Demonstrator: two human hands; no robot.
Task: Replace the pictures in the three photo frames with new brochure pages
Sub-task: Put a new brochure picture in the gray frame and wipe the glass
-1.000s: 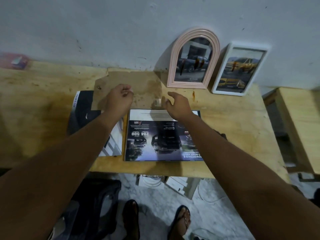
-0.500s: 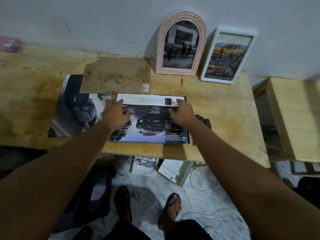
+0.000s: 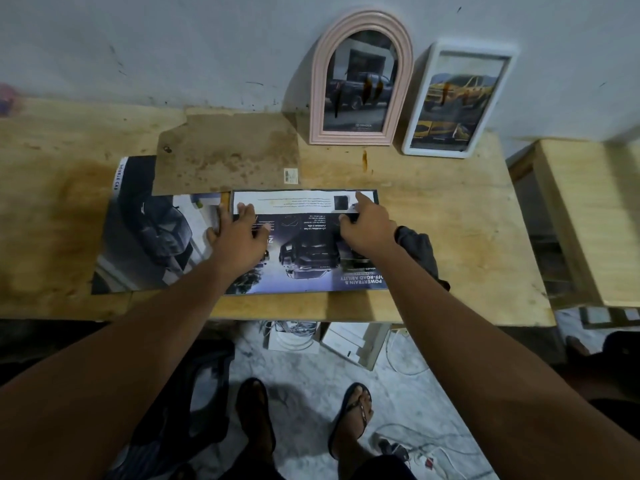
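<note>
Brochure page (image 3: 304, 258) is lying flat on the table (image 3: 467, 237), pinned under both our hands, its printing upside down to us. A thin dark edge is showing round it, so we are judging that the third frame is lying beneath it.

A second ago our hands were out past the page, at the brown backing board (image 3: 225, 157). Now they are back on the paper, and the board is lying untouched just beyond our fingertips. That is telling us the backing is off and set aside, and that we are now seating the new page.

Our left hand (image 3: 239, 237) is pressing down with its fingers spread and straight across the page's left edge. Our right hand (image 3: 369, 230) is pressing too, its index finger (image 3: 362, 199) stretching to the far right corner while the other fingers are bending with their tips on the paper. Neither hand is closing round anything.

Outboard of the left hand a second page (image 3: 149, 230) is lying loose, partly under the board. A dark cloth (image 3: 420, 251) is bunching just behind the right wrist. Well beyond the right hand, the pink arched frame (image 3: 360, 84) and the white frame (image 3: 457, 98) are leaning on the wall, each showing a car picture, so we are probably finishing the last of the three.
</note>
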